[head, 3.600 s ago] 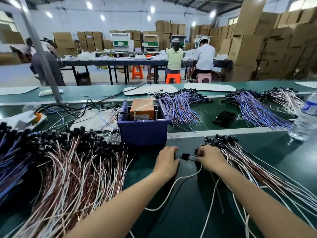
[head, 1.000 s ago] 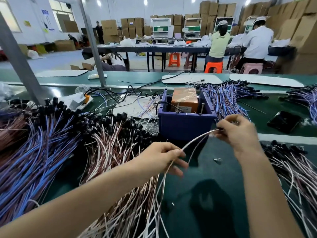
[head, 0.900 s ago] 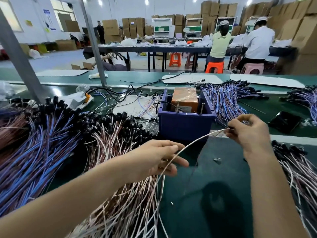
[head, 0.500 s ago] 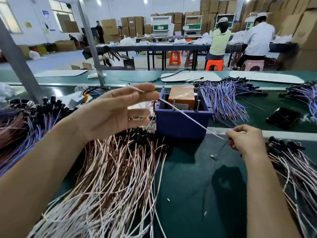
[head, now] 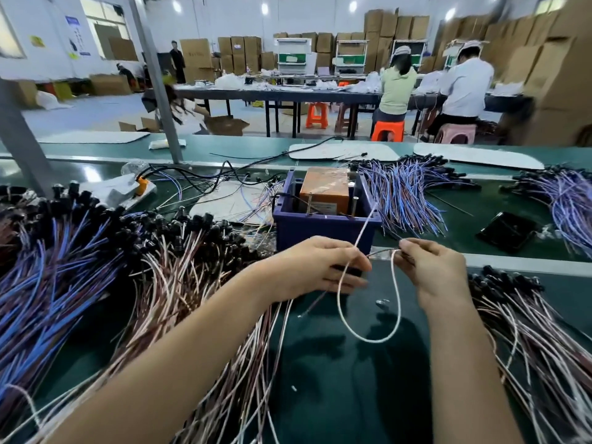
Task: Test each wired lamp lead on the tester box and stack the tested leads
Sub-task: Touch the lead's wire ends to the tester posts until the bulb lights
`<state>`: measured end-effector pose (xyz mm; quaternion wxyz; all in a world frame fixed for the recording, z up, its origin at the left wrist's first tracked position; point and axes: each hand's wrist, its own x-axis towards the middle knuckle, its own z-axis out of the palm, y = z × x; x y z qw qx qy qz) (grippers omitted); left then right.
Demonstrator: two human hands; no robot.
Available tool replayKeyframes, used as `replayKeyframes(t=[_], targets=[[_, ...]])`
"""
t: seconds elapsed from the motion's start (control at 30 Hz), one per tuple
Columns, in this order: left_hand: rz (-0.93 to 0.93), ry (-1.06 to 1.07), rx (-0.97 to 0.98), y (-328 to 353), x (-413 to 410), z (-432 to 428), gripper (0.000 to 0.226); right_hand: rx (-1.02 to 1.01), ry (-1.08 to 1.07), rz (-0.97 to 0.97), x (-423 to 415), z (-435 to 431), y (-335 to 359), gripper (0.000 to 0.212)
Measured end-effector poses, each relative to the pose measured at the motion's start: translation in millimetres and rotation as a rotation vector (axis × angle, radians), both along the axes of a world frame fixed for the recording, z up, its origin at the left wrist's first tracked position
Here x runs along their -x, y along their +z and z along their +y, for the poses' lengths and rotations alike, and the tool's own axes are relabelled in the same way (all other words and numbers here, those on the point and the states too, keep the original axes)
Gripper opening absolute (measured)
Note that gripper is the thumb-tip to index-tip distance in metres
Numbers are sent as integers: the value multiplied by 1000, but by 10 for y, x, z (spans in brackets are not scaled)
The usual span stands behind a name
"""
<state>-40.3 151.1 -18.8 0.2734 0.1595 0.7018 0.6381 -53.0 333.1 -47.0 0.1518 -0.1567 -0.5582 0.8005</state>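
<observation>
Two hands are working one lead just in front of the box. Nearest, in front of the box, the lead [head: 368, 340] is sagging in a slack loop over the desk [head: 336, 395]. The left hand [head: 315, 267], square in front of the box, is pinching one side of the loop between thumb and forefinger, with the other fingers curling loosely beneath. The right hand [head: 439, 274], in front of the box's right corner, is pinching the other side with its fingertips pressed together.

From the left hand's pinch the lead's free stretch is running straight, up and away to the right. Its tip is lying over the right end of the box [head: 323, 229]. That is the relation the next move is turning on: the lead's long axis is already pointing at the box, and the left hand is nearer and steering it. Two upright pins [head: 354, 203] are standing inside the front wall. Whether the tip is touching one is too blurred to tell.

A pile of brown-and-white leads [head: 179, 283] is spreading left of the box, and another pile [head: 528, 331] is lying in front of it to the right. Probably one is waiting and one is tested. Inside the box an orange block [head: 325, 190] is sitting. Right of the box, blue leads [head: 403, 193] are fanning out and a phone [head: 506, 230] is lying beyond them. Far behind the box, workers [head: 397, 81] are sitting at a long table.
</observation>
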Motion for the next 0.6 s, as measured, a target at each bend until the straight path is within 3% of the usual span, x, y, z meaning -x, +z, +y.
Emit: replayKeyframes(t=[0.17, 0.27, 0.33, 0.43, 0.53, 0.6], targets=[[-91, 82, -97, -71, 60, -105, 37, -170, -67, -62, -20, 120, -62, 19], [-39, 17, -35, -64, 99, -216, 35, -651, 81, -247, -37, 209, -69, 10], [17, -29, 3, -62, 104, -263, 34, -899, 155, -307, -78, 215, 25, 17], [68, -61, -12, -69, 101, -246, 33, -860, 240, -124, -175, 117, 279, 31], [64, -53, -86, -93, 91, -221, 30, -678, 538, 20, -245, -157, 420, 38], [35, -39, -139, -99, 86, -229, 26, -678, 651, 47, -252, -332, 401, 37]])
